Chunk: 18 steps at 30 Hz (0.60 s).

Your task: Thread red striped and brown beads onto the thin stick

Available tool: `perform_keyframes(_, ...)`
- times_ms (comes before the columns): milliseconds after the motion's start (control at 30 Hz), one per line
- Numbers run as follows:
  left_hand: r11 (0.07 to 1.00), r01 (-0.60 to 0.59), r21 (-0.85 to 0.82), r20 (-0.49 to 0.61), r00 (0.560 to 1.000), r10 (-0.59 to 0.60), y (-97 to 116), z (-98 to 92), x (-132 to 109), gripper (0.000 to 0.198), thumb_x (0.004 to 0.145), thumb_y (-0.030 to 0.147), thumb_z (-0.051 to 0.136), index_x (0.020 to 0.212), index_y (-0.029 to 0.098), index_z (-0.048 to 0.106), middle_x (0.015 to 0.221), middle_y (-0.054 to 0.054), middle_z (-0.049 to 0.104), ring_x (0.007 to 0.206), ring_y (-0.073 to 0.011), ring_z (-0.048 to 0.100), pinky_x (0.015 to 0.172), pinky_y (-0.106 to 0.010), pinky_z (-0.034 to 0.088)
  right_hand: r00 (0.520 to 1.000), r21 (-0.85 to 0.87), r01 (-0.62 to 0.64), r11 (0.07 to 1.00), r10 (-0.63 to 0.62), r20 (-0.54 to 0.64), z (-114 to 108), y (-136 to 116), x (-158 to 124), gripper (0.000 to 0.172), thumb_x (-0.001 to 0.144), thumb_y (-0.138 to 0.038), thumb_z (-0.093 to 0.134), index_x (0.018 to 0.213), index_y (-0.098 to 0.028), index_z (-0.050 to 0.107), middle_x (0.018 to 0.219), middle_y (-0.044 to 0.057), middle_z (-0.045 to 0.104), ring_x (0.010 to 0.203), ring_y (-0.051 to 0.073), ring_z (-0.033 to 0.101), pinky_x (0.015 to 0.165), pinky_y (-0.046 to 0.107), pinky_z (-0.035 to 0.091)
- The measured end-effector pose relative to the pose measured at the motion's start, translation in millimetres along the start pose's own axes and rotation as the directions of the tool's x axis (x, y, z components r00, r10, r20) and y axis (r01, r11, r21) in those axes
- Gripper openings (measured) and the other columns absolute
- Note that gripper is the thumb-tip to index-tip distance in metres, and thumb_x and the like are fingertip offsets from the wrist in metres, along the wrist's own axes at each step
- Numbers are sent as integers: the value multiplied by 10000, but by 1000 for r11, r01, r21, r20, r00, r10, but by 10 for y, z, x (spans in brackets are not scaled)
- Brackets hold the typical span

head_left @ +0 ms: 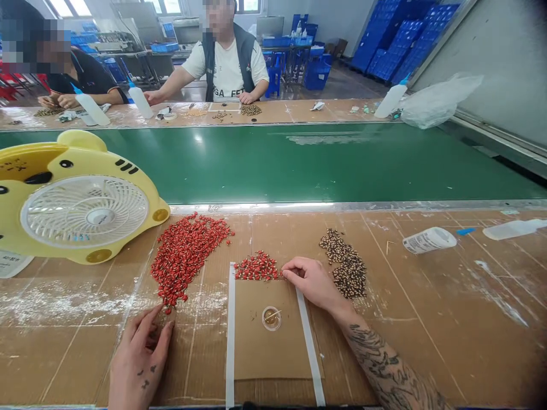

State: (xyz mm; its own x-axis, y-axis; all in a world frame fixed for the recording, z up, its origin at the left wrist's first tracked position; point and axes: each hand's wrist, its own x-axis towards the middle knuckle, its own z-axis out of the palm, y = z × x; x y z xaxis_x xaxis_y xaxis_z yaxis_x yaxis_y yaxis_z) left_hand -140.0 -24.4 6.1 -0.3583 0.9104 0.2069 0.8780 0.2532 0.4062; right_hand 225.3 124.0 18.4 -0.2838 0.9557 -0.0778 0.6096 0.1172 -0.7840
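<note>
My left hand point(143, 353) rests by the lower tip of a large heap of small red pieces point(186, 259), its thumb and index finger a little apart. Thumb and index of my right hand point(314, 282) are pinched together at the right edge of a smaller group of red pieces point(256, 266); whatever is between the fingertips is too small to make out. That group lies along the top of a brown cardboard sheet point(265, 356) edged with white tape strips. On the sheet stands a small clear cup point(272, 318) with amber contents and a thin stick.
Beyond my right hand is a heap of black-and-tan pieces point(344, 265). A white bottle point(429, 240) lies at right; a yellow fan point(85, 199) stands at left. Across the green belt point(299, 162), two people sit at another bench with glue bottles point(140, 101).
</note>
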Motion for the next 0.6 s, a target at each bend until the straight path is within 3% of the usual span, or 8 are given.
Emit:
perform_keyframes(133,997,-80,5,17,997,80,-64,21,3,277,897,407,534,971,233,735,986,-60,760,800,-228,732,703,-302,572,998,-43,55,998,-56,-32,43,-32,5,209,892,-248,571,858,-193,769,896,51,757,794,202,660,728,310,484)
perform_keyframes(333,990,-142,-4,51,989,142,59,-15,149,261,886,402,526,870,233,725,883,-48,778,729,-220,735,653,-288,566,998,42,57,998,-55,-44,-95,-11,-121,214,913,-299,579,895,-186,760,888,54,743,728,192,634,650,296,472)
perform_keyframes(433,986,-163,27,104,982,159,72,-53,179,262,902,393,502,866,230,704,883,-53,776,731,-222,738,667,-296,568,989,127,111,986,-121,81,-136,-59,-238,185,915,-290,602,933,-186,753,894,47,732,752,181,633,650,279,469)
perform_keyframes(600,966,-256,47,142,958,247,61,-35,121,259,936,362,477,847,228,680,951,-59,783,827,-220,754,726,-289,573,918,179,246,953,-288,272,-67,-150,-353,130,861,-265,715,948,-177,752,811,26,700,703,154,605,662,264,471)
